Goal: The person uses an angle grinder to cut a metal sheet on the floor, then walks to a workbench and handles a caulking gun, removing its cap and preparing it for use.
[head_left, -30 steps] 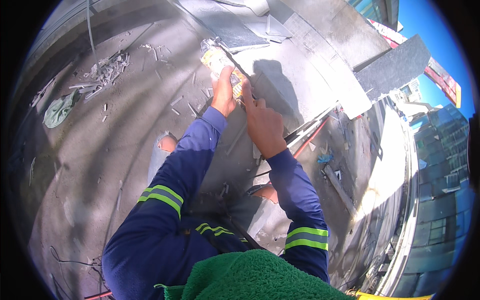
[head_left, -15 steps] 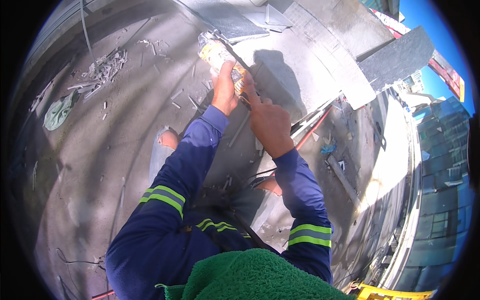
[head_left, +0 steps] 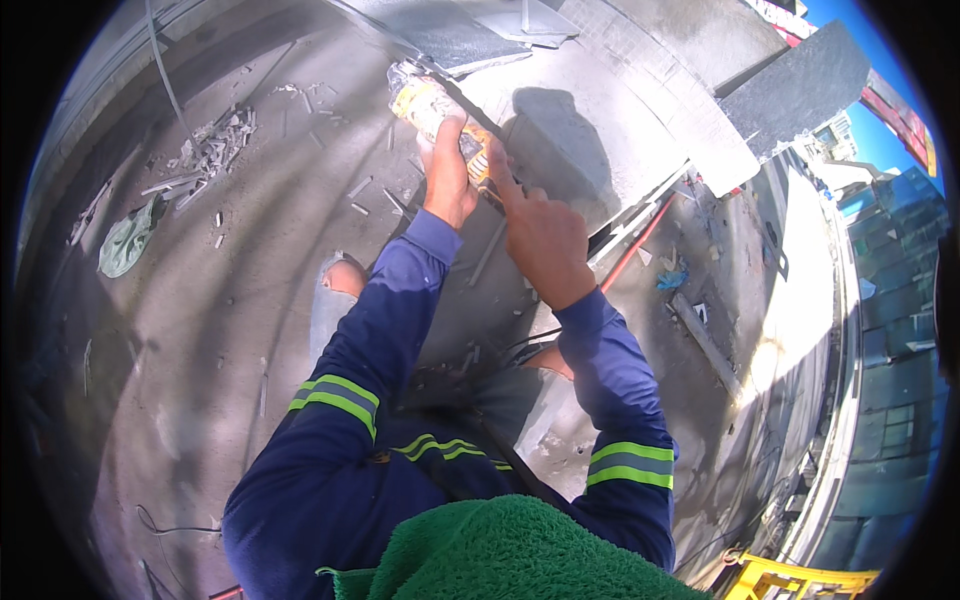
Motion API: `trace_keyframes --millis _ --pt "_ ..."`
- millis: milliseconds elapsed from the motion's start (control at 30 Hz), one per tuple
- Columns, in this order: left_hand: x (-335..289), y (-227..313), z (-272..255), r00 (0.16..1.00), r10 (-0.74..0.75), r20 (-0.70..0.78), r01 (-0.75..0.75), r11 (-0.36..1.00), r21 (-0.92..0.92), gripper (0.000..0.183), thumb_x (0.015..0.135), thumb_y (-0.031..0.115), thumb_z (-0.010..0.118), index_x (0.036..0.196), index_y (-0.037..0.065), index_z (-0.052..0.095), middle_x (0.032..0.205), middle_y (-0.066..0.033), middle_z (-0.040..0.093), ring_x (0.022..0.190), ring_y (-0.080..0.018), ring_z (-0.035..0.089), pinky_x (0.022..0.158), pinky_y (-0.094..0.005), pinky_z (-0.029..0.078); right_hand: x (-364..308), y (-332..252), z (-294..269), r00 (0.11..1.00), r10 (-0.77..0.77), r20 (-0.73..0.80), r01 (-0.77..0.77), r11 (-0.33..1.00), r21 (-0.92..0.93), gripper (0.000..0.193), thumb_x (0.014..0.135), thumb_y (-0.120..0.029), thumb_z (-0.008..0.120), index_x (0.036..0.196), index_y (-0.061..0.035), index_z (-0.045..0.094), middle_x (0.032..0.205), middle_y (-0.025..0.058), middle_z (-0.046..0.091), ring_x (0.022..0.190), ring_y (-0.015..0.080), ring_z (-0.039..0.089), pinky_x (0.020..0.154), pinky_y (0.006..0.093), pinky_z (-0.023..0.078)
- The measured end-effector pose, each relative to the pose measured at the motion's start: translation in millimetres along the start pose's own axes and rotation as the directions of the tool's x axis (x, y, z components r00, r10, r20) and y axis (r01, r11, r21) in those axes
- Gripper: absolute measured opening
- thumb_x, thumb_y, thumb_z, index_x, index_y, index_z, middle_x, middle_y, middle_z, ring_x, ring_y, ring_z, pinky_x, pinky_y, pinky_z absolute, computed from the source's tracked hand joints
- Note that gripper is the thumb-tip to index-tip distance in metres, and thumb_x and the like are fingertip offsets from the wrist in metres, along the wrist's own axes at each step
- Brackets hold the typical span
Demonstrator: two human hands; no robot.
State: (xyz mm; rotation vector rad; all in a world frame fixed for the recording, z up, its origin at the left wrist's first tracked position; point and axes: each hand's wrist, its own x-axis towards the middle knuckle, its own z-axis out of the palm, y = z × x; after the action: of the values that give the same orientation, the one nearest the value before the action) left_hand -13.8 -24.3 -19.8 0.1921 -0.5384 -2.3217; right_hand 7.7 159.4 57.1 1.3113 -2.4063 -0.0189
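My left hand (head_left: 449,175) is closed round what looks like a clear plastic bottle (head_left: 423,103) with a white and yellow-orange label, tilted along the edge of a pale stone slab (head_left: 630,135). Just below it, between my hands, shows an orange piece with dark stripes (head_left: 479,162); whether it belongs to the bottle I cannot tell. My right hand (head_left: 545,240) has its index finger stretched along this orange piece. Its other fingers are curled under, and what they hold, if anything, is hidden.
Grey slabs (head_left: 460,38) lie beyond the pale one, and another dark slab (head_left: 795,90) juts out at the right. Broken strips (head_left: 215,145) and a pale green bag (head_left: 130,240) lie on the floor at left. A red pipe (head_left: 636,245) runs beside the slab.
Both hands keep their hold and pose near the slab edge. The whole view has shifted slightly, with floor and sleeves a little further right.
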Motion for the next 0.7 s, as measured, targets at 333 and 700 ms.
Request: trace_keyframes --millis 333,700 --pt "-11.6 4.7 11.5 1.0 -0.016 -0.008 0.017 0.995 0.097 0.04 0.105 0.038 0.058 0.117 0.0 0.055 0.09 -0.0181 0.07 0.073 -0.0319 0.074 0.067 -0.0491 0.065 -2.4 2.6 -1.8 0.999 -0.017 -0.044 0.018 1.0 0.021 0.076 0.102 -0.018 0.063 0.171 -0.0294 0.034 0.082 0.0116 0.073 0.066 0.0285 0.075 0.054 0.0401 0.058" --pt "26.0 3.1 -9.9 0.999 -0.038 0.025 0.035 0.992 0.123 0.044 0.107 0.043 0.053 0.107 0.0 0.058 0.087 -0.0181 0.071 0.076 -0.0373 0.074 0.072 -0.0516 0.065 18.0 -0.6 12.9 1.0 0.0 -0.012 0.001 0.998 0.067 0.089 0.099 -0.014 0.065 0.175 -0.0326 0.023 0.086 0.0129 0.075 0.069 0.0308 0.076 0.058 0.0426 0.06"
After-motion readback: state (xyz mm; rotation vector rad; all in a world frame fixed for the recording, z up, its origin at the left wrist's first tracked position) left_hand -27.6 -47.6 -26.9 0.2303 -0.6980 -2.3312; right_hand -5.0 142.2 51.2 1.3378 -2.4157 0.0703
